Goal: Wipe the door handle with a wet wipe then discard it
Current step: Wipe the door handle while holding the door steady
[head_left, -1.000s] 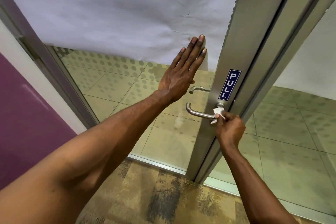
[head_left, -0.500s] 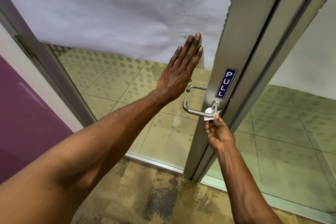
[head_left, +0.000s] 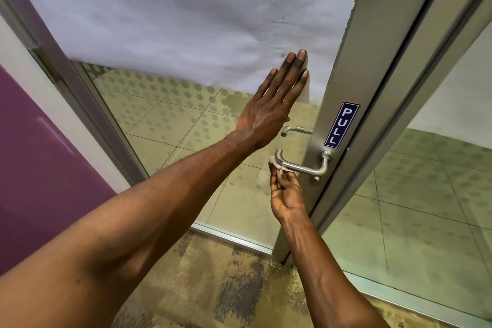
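A silver lever door handle (head_left: 306, 166) juts left from the grey metal door stile (head_left: 354, 66), below a blue PULL label (head_left: 341, 124). My right hand (head_left: 286, 193) pinches a small white wet wipe (head_left: 277, 165) against the underside of the handle near its free left end; most of the wipe is hidden by my fingers. My left hand (head_left: 271, 104) lies flat, fingers together, on the glass door pane and the white paper sheet (head_left: 186, 16) taped to it.
A second handle (head_left: 295, 130) shows through the glass on the far side. The door frame (head_left: 64, 61) and a purple wall (head_left: 40, 168) stand at left. Another glass panel (head_left: 426, 208) is right of the stile. Mottled carpet (head_left: 213, 287) lies underfoot.
My right hand has slid the wipe leftward along the handle, from its base at the stile to near the free end. The left hand stays pressed on the door.
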